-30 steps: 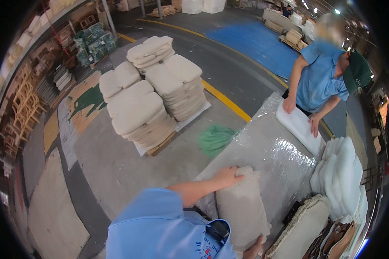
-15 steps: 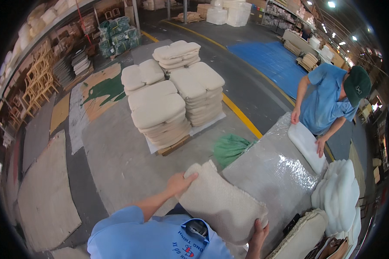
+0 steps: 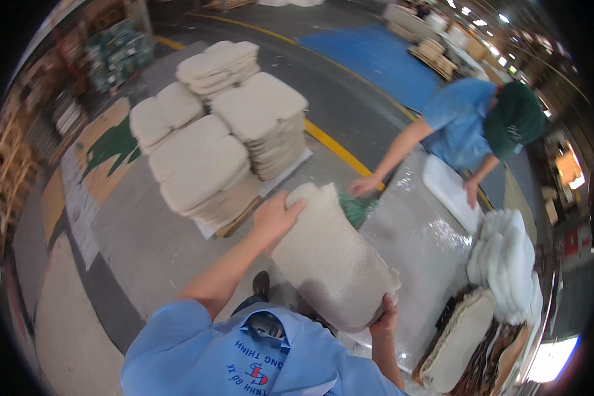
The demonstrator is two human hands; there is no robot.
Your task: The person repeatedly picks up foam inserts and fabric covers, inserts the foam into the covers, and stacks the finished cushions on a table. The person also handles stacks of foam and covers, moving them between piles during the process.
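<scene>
Between my two hands is a beige fabric-covered cushion, held tilted over the near edge of a plastic-wrapped table. My left hand grips its upper left corner, thumb on top and fingers underneath. At the lower right corner my right hand is closed on the cushion's edge. Across the table a co-worker in a blue shirt and green cap rests one hand on a white foam pad. The co-worker's other hand reaches to a green mesh bundle at the table's far left edge.
Stacks of beige cushions stand on a pallet to the left. White foam pads are piled at the table's right end, beside another beige cushion on edge and some brown pieces. A blue sheet covers floor farther back.
The cushion and my hands have moved toward the cushion stacks as my view turned right. The co-worker's one hand has left the white pad and stretched toward the green bundle.
</scene>
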